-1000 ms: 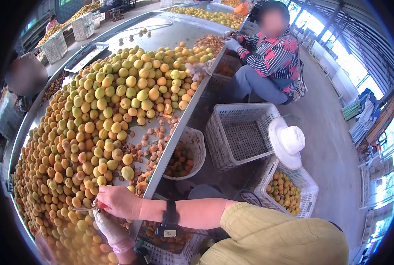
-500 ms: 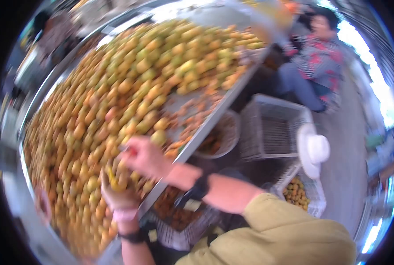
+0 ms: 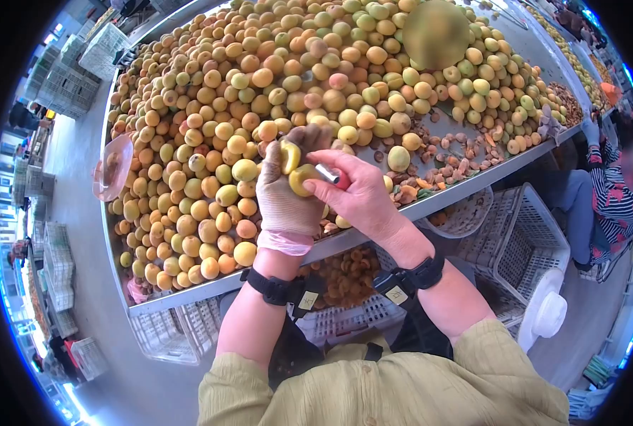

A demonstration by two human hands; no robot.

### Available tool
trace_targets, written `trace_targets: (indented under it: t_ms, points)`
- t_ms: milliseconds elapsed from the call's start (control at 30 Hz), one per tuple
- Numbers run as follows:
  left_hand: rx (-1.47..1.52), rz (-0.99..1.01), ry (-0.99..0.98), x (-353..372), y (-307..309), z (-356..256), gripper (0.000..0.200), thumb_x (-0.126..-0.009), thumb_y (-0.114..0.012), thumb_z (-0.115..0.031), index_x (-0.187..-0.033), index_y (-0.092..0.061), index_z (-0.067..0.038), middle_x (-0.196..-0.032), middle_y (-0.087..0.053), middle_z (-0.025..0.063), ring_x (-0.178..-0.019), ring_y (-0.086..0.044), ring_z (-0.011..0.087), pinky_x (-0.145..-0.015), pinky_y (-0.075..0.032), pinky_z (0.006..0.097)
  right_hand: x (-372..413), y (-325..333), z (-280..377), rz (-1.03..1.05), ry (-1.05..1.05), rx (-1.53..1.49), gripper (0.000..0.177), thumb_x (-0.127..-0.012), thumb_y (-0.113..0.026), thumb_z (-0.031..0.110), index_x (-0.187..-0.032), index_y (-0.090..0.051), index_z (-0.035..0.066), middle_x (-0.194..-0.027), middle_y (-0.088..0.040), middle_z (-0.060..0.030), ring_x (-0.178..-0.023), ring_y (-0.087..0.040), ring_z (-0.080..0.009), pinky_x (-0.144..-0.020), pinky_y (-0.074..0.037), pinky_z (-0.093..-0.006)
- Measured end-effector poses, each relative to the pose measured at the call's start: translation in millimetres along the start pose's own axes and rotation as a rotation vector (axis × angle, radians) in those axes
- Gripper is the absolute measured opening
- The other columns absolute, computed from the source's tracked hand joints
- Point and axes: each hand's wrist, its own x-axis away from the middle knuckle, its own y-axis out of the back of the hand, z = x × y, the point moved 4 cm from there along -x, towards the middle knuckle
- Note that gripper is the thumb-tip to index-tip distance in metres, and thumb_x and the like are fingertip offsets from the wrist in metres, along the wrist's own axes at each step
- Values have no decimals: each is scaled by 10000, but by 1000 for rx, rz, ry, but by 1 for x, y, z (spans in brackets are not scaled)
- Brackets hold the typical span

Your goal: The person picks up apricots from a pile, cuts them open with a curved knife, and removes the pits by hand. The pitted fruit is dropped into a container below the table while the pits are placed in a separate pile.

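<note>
My left hand [image 3: 288, 195], in a knitted glove with a pink cuff, holds a yellow-green fruit [image 3: 291, 157] that is split open. Bare, my right hand [image 3: 361, 195] grips a small tool with a red handle [image 3: 342, 180] and a metal end. Its thumb and fingers touch the near half of the same fruit. Both hands are over the front edge of a metal table [image 3: 430, 204] heaped with yellow and orange fruits [image 3: 188, 163]. Brown pits [image 3: 466, 153] and scraps lie to the right of my hands.
A pink plastic container [image 3: 112, 167] lies at the table's left edge. Below the table are a round basket [image 3: 466, 213], grey crates [image 3: 519, 245] and a crate of fruit halves [image 3: 341, 277]. A white hat [image 3: 546, 310] rests at the right. A seated person [image 3: 611, 199] is at the far right.
The view has turned and sharpened. My hands have come together around the fruit, which now shows as split open; earlier my right hand was just above my left.
</note>
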Motion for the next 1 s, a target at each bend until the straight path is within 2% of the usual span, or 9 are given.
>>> trace_targets:
  t_ms: [233, 300, 333, 433, 500, 600, 767, 900, 1000]
  points:
    - [184, -150, 153, 0, 10, 1, 379, -963, -469, -319, -1154, -549, -2, -1150, -584, 142, -1120, -547, 265, -969, -453, 398, -1, -5, -11, 51, -123, 0, 271, -787, -736, 219, -919, -596, 28, -725, -606, -86, -652, -589, -185, -620, -493, -300]
    - [-550, -113, -29, 0, 20, -6, 371, -962, -468, -322, -1147, -558, -14, -1104, -597, 117, -1047, -585, 227, -896, -499, 350, -1, 3, -11, -132, -51, -27, 253, -804, -728, 216, -896, -592, 24, -654, -574, -60, -603, -551, -138, -567, -463, -283]
    - [-475, -170, -3, 5, 5, -7, 364, -961, -476, -323, -1151, -560, -25, -1060, -604, 92, -980, -606, 194, -816, -526, 315, -3, 5, -17, -158, -126, -107, 258, -815, -726, 223, -877, -585, 16, -604, -541, -22, -570, -500, -88, -521, -421, -256]
    - [-489, -241, 297, 15, -20, -4, 401, -942, -520, -362, -1169, -559, -33, -983, -597, 28, -830, -578, 101, -628, -493, 250, -6, 10, -28, -144, -256, -241, 234, -836, -707, 204, -803, -588, 5, -596, -520, 12, -573, -454, -49, -509, -399, -234]
    - [-843, -118, 170, 17, -30, -1, 467, -927, -539, -435, -1191, -531, -50, -879, -578, -7, -723, -550, 63, -551, -409, 192, -7, 13, -29, -157, -161, -226, 237, -868, -679, 229, -813, -615, 7, -615, -525, 34, -587, -452, -28, -505, -380, -208]
    - [-584, -167, 189, 17, -28, -4, 476, -940, -521, -403, -1225, -507, -22, -868, -576, 29, -702, -562, 88, -543, -420, 185, -9, 31, -19, -122, -406, -421, 210, -874, -681, 266, -881, -625, 64, -677, -531, 68, -532, -444, -5, -443, -329, -163]
    - [-747, 362, 469, 41, -49, -7, 484, -859, -611, -389, -1151, -588, -4, -842, -600, 55, -752, -601, 137, -671, -493, 248, -17, 90, -31, -474, -455, -533, 171, -884, -661, 208, -914, -630, 42, -602, -479, 47, -441, -403, -15, -374, -307, -153]
    - [-1180, 798, 982, 73, -45, 32, 385, -800, -693, -282, -1100, -652, -44, -1045, -669, 106, -964, -625, 196, -864, -485, 308, -20, 135, -59, -353, -343, 223, 207, -858, -661, 181, -1003, -637, 35, -745, -617, -57, -626, -569, -152, -564, -466, -267]
    - [-1477, 1171, 764, 85, -44, 49, 450, -835, -651, -349, -1188, -598, -74, -1089, -641, 130, -1008, -617, 273, -876, -484, 336, -15, 143, -61, -193, -291, 762, 258, -828, -652, 159, -1066, -633, 60, -925, -664, -121, -871, -637, -289, -778, -512, -365]
